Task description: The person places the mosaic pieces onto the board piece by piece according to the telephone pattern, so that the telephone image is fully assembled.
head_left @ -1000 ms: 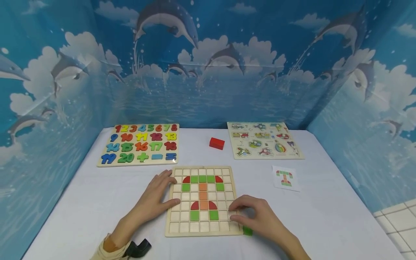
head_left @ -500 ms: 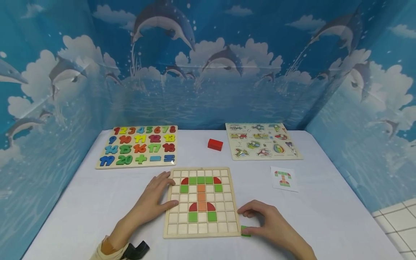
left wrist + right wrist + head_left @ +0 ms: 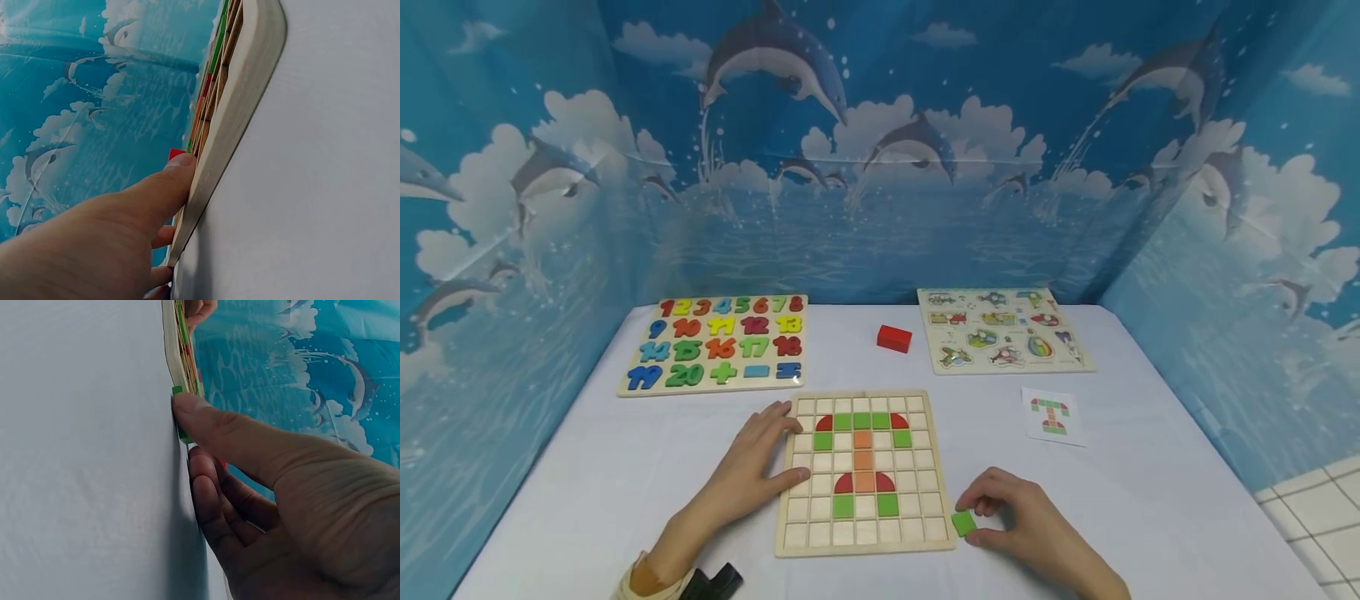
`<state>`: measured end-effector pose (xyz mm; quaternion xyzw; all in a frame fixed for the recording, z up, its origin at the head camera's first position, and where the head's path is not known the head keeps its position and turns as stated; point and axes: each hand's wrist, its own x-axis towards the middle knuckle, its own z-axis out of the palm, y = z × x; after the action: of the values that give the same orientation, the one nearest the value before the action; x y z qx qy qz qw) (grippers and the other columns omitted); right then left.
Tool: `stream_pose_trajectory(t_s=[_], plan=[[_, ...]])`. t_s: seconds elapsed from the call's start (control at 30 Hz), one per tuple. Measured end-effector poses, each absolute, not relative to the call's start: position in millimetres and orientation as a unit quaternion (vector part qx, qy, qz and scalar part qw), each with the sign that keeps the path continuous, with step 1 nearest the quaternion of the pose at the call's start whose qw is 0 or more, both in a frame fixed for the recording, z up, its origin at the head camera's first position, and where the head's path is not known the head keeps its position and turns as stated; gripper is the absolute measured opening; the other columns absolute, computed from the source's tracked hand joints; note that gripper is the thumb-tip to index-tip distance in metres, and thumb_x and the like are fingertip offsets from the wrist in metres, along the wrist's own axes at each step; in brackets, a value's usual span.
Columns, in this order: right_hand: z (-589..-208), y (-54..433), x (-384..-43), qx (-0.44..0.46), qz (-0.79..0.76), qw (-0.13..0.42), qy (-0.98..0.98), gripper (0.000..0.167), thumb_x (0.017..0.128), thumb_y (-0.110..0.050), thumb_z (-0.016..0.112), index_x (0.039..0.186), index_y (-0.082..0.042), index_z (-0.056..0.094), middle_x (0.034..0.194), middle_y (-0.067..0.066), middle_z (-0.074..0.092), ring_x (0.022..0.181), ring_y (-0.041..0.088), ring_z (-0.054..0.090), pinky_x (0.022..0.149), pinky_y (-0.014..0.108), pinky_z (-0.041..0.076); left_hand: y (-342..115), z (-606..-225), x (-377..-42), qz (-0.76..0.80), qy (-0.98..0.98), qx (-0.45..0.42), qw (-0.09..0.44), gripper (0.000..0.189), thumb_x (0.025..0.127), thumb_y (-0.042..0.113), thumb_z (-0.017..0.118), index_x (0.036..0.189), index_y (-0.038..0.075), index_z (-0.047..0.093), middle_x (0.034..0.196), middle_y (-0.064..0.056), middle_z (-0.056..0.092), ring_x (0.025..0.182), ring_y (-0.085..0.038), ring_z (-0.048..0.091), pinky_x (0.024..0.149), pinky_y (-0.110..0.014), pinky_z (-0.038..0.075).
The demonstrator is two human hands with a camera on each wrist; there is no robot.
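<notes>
In the head view a wooden grid board (image 3: 820,533) lies on the white table. On it sit green square tiles (image 3: 861,422), orange tiles (image 3: 863,460) and red quarter-round tiles (image 3: 844,482). My left hand (image 3: 752,458) rests along the board's left edge, its thumb on the frame, as the left wrist view (image 3: 134,212) also shows. Just off the board's lower right corner, my right hand (image 3: 1022,521) pinches a loose green square tile (image 3: 963,523) between thumb and fingertips. In the right wrist view, the thumb covers part of this tile (image 3: 183,434).
Behind the board stand a number puzzle (image 3: 718,343) at left, a red block (image 3: 894,338) in the middle and a vehicle puzzle (image 3: 1000,333) at right. A picture card (image 3: 1052,417) lies right of the board. A dolphin-print curtain (image 3: 865,225) surrounds the table.
My right hand has moved off the board to the right and taken hold of the green tile, which is now tilted. The left hand has kept its place on the board.
</notes>
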<state>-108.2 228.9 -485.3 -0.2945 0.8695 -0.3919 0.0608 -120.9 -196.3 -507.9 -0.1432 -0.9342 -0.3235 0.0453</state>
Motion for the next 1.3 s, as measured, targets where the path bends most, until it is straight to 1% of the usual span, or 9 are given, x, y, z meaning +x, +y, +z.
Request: stream_pose_trajectory(t_s=[0.17,0.33,0.5,0.6,0.7,0.83,1.03,1.2,1.3], plan=[[-487,228,-108,-0.292,-0.394,0.058,0.870,0.032,0.080,-0.021,0.093,0.102,-0.030,0.072,0.098,-0.014,0.067,0.085,0.006,0.063,0.075,0.021,0.056,-196,-508,-119,-0.323,-0.936,-0.137,0.041,0.054,0.090,0.048,0.082,0.130,0.021,0.058,0.169,-0.014,0.037,0.160,-0.038,0.028,0.131,-0.062,0.019],[-485,227,-108,-0.274,-0.399,0.071,0.872,0.033,0.079,-0.019,0.093,0.098,-0.030,0.068,0.088,-0.013,0.066,0.080,0.008,0.062,0.071,0.021,0.054,-196,-507,-120,-0.321,-0.936,-0.138,0.043,0.054,0.089,0.047,0.083,0.130,0.022,0.058,0.169,-0.014,0.037,0.160,-0.037,0.027,0.132,-0.061,0.019],[-478,227,-108,-0.261,-0.409,0.105,0.868,0.021,0.088,-0.024,0.087,0.096,-0.030,0.069,0.082,-0.013,0.067,0.076,0.006,0.062,0.068,0.021,0.055,-195,-506,-120,-0.325,-0.935,-0.138,0.043,0.054,0.089,0.047,0.083,0.129,0.022,0.059,0.169,-0.014,0.038,0.160,-0.037,0.027,0.132,-0.062,0.019],[-470,225,-109,-0.255,-0.421,0.130,0.861,0.013,0.092,-0.027,0.083,0.096,-0.029,0.071,0.084,-0.012,0.068,0.076,0.006,0.063,0.069,0.022,0.056,-196,-507,-120,-0.325,-0.934,-0.139,0.044,0.054,0.089,0.047,0.083,0.129,0.022,0.059,0.169,-0.014,0.038,0.160,-0.037,0.028,0.131,-0.062,0.019],[-462,220,-111,-0.259,-0.432,0.139,0.853,0.010,0.093,-0.027,0.081,0.098,-0.028,0.072,0.088,-0.011,0.071,0.078,0.007,0.064,0.072,0.023,0.058,-197,-508,-120,-0.323,-0.935,-0.137,0.044,0.054,0.089,0.048,0.083,0.129,0.022,0.058,0.169,-0.013,0.038,0.160,-0.037,0.028,0.131,-0.062,0.019],[-452,205,-116,-0.279,-0.432,0.125,0.849,0.008,0.096,-0.028,0.079,0.101,-0.028,0.073,0.093,-0.012,0.073,0.081,0.009,0.066,0.074,0.025,0.060,-199,-508,-119,-0.318,-0.938,-0.133,0.045,0.054,0.088,0.047,0.084,0.129,0.023,0.058,0.169,-0.014,0.038,0.160,-0.037,0.028,0.131,-0.062,0.019],[-445,173,-130,-0.294,-0.430,0.099,0.848,0.011,0.098,-0.023,0.078,0.107,-0.024,0.074,0.092,-0.013,0.072,0.083,0.007,0.067,0.076,0.024,0.062,-199,-508,-119,-0.325,-0.935,-0.135,0.043,0.054,0.088,0.047,0.084,0.130,0.023,0.058,0.169,-0.014,0.038,0.160,-0.037,0.028,0.131,-0.063,0.018],[-450,145,-137,-0.312,-0.431,0.078,0.843,0.006,0.098,-0.019,0.077,0.103,-0.021,0.074,0.090,-0.011,0.072,0.082,0.006,0.066,0.073,0.024,0.062,-197,-507,-120,-0.328,-0.933,-0.139,0.042,0.054,0.089,0.048,0.083,0.130,0.022,0.058,0.169,-0.014,0.038,0.160,-0.037,0.027,0.131,-0.063,0.018],[-453,132,-139,-0.314,-0.430,0.081,0.842,0.005,0.097,-0.016,0.078,0.099,-0.018,0.075,0.087,-0.010,0.072,0.080,0.005,0.065,0.070,0.023,0.060,-195,-507,-120,-0.327,-0.934,-0.140,0.042,0.054,0.089,0.048,0.083,0.129,0.023,0.058,0.169,-0.013,0.038,0.160,-0.037,0.028,0.131,-0.063,0.018]])
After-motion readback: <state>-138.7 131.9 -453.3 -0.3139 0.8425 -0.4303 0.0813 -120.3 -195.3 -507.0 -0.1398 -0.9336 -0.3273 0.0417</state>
